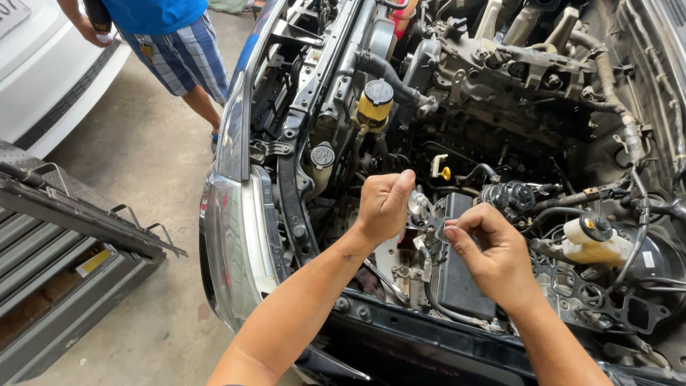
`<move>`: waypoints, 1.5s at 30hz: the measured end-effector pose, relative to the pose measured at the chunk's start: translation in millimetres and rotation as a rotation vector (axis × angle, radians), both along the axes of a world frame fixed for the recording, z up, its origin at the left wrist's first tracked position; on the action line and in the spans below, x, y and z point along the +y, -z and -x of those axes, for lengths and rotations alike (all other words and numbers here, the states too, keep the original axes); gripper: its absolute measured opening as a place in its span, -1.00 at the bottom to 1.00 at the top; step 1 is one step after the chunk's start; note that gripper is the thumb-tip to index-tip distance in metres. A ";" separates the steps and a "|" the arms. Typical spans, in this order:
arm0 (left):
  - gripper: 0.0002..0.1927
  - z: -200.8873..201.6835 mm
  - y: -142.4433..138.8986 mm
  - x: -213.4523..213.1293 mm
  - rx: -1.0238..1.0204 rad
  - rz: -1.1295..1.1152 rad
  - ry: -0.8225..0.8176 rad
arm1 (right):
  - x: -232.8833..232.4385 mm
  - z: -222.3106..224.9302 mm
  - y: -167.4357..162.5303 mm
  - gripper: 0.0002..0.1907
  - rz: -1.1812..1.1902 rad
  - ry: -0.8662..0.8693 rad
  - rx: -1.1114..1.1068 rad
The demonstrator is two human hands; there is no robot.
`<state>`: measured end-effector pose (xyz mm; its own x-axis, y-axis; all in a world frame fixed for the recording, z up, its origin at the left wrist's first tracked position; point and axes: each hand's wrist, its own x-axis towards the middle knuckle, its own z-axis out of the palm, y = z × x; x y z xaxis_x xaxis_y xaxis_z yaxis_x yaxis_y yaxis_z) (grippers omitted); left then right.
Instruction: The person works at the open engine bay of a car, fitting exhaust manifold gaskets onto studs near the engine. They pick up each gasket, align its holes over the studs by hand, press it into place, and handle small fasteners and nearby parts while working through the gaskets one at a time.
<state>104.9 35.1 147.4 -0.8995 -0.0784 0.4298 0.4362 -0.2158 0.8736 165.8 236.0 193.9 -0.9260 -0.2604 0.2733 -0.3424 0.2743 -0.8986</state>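
Both my hands reach into an open car engine bay. My left hand [384, 206] is curled into a fist with the thumb up, against a small silver metal fitting [418, 204] beside a black box [457, 275]. My right hand [493, 254] pinches a small part at the top of that black box between thumb and fingers. What the fingers hold is too small to make out. A black hose [439, 304] runs down just below the hands.
A yellow-capped reservoir [374, 104] and a round black cap [323, 155] sit behind my left hand. A white fluid reservoir [597, 239] stands to the right. The headlight [232, 250] is at the left. Another person in checked shorts [179, 53] stands beside a white car [43, 78].
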 end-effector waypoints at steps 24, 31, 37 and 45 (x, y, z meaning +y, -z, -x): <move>-0.46 16.4 -10.1 -33.3 -0.028 -0.219 -0.334 | -201.0 87.0 220.7 -0.61 -1.326 -0.661 -0.040; -0.45 14.6 -14.7 -35.4 -0.028 -0.251 -0.283 | -203.9 84.6 227.2 -0.65 -1.301 -0.597 -0.055; -0.45 15.1 -16.3 -33.0 -0.031 -0.218 -0.273 | -201.7 89.4 226.7 -0.69 -1.258 -0.556 -0.066; -0.46 17.3 -13.5 -33.5 -0.065 -0.199 -0.298 | -192.3 91.2 202.7 -0.73 -1.125 -0.533 -0.098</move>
<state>87.6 1.6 160.8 -0.8494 -0.4179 0.3223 0.4505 -0.2559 0.8553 74.6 43.7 -8.8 -0.6370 -0.6536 -0.4087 -0.5921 0.7543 -0.2836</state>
